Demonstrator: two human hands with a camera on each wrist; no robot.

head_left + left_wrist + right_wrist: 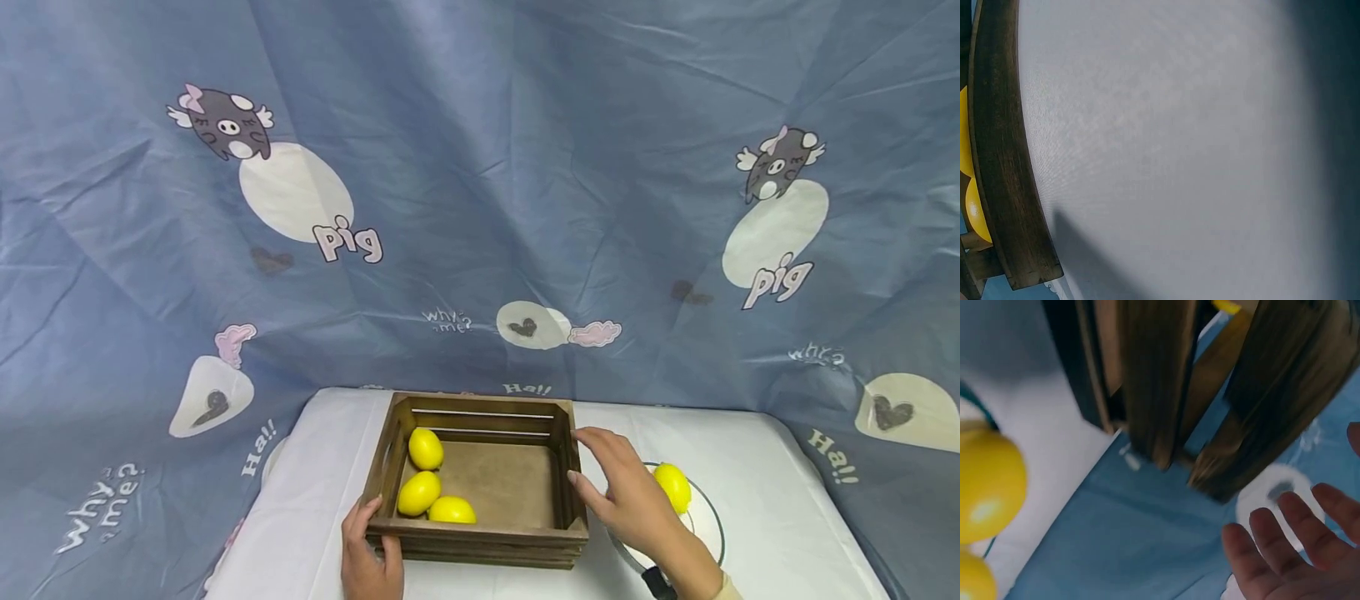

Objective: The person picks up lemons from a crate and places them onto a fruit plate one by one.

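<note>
The left hand (pixel 369 557) grips the near left corner of the crate (pixel 480 546), which holds three lemons (pixel 425 448). The right hand (pixel 626 492), grip wide and empty, hovers just right of the crate, over the plate (pixel 712 521) with another lemon (pixel 672 487). Likely fetching it; that needs a reach down.

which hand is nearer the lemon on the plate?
Right. The right hand hovers just left of the lemon on the plate; the left hand grips the crate at its near-left corner.
</note>
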